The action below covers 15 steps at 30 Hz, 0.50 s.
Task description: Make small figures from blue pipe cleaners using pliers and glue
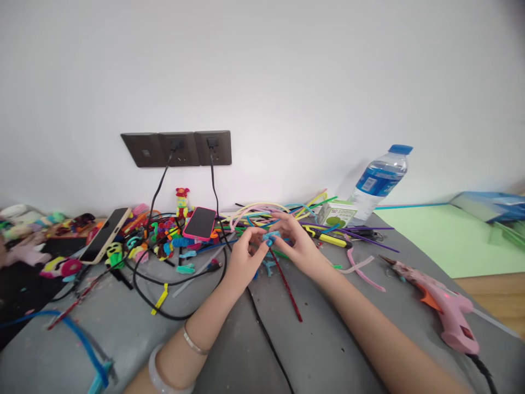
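Blue piece (271, 235) sits between the fingertips of both hands, above the middle of the worktop (328, 339). The left hand (245, 253) and right hand (301, 247) are each closed on it, nearly meeting. A red stem (288, 290) runs out below them; a pink glue gun (445, 306) lies well apart, right.

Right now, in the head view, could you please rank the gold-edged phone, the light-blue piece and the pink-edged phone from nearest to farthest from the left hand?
1. Light-blue piece: at the fingertips of the left hand.
2. Pink-edged phone: to the hand's left.
3. Gold-edged phone: farther left.
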Tool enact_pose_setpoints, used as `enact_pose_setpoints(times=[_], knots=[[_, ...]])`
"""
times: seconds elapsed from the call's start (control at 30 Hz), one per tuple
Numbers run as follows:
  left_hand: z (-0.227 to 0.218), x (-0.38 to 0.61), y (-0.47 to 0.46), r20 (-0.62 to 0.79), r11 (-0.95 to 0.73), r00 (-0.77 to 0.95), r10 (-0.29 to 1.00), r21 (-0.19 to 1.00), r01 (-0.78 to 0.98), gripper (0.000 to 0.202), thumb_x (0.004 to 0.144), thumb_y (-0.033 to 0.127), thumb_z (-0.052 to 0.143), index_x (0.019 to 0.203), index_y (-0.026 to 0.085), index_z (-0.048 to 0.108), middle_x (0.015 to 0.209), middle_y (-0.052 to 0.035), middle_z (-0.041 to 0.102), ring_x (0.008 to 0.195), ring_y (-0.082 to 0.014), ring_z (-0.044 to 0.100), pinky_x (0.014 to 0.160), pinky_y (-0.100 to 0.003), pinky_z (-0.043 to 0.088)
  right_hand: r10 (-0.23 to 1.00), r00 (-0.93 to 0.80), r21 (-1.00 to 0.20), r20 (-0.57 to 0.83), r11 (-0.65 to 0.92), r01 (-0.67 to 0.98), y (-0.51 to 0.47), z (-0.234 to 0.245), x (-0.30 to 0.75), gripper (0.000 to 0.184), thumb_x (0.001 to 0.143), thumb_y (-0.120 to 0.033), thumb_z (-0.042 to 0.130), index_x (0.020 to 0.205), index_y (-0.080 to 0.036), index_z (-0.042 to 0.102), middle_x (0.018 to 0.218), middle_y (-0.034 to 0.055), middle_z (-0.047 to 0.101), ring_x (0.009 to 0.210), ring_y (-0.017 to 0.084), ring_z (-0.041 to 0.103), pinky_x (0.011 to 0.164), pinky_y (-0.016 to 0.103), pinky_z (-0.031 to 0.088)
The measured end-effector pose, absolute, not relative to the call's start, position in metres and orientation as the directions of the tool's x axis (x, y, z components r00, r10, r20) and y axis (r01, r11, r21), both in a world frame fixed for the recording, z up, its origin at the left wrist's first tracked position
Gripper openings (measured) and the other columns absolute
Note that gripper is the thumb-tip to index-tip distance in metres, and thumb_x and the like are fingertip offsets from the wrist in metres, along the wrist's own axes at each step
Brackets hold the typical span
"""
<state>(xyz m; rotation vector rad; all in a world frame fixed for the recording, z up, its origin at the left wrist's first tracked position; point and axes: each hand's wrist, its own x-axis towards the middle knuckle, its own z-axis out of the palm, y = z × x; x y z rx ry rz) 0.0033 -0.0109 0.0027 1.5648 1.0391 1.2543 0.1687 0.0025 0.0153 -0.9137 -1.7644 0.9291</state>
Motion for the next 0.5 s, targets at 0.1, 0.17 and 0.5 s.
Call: enact_pose_setpoints(times=[0.1, 0.17, 0.5], knots=[[0.0026, 0.0027, -0.0102, 0.266, -0.28, 0.146, 0.953, 0.956, 0.084, 0.017, 0.087, 0.033, 0.06, 0.097, 0.019, 0.062, 0.09, -0.0055, 0.065, 0.082, -0.0174, 0.061, 0.063, -0.023, 0.046, 0.857, -0.309, -0.814, 0.412, 0.499, 0.299, -0.0001, 0.0163, 0.1685, 0.042, 0.095, -0.032, 0.049, 0.136, -0.028, 0.038, 0.101, 0.0071, 0.06, 0.089, 0.021, 0.059, 0.08, 0.037, 0.047], [0.0024, 0.0024, -0.0094, 0.266, -0.277, 0.142, 0.953, 0.959, 0.064, 0.017, 0.086, 0.032, 0.06, 0.095, 0.018, 0.062, 0.089, -0.0054, 0.065, 0.083, -0.0176, 0.061, 0.065, -0.023, 0.047, 0.849, -0.308, -0.776, 0.43, 0.522, 0.356, -0.0012, 0.0171, 0.1688, 0.041, 0.095, -0.029, 0.048, 0.135, -0.028, 0.039, 0.104, 0.0073, 0.061, 0.085, 0.02, 0.058, 0.078, 0.036, 0.046], [0.0042, 0.0024, -0.009, 0.239, -0.25, 0.139, 0.961, 0.966, 0.069, 0.014, 0.084, 0.025, 0.058, 0.095, 0.018, 0.062, 0.089, -0.0052, 0.064, 0.082, -0.0163, 0.06, 0.065, -0.022, 0.046, 0.821, -0.318, -0.743, 0.475, 0.567, 0.356, -0.001, 0.0164, 0.1685, 0.042, 0.094, -0.023, 0.049, 0.136, -0.024, 0.04, 0.104, 0.0074, 0.062, 0.093, 0.02, 0.06, 0.081, 0.033, 0.048]])
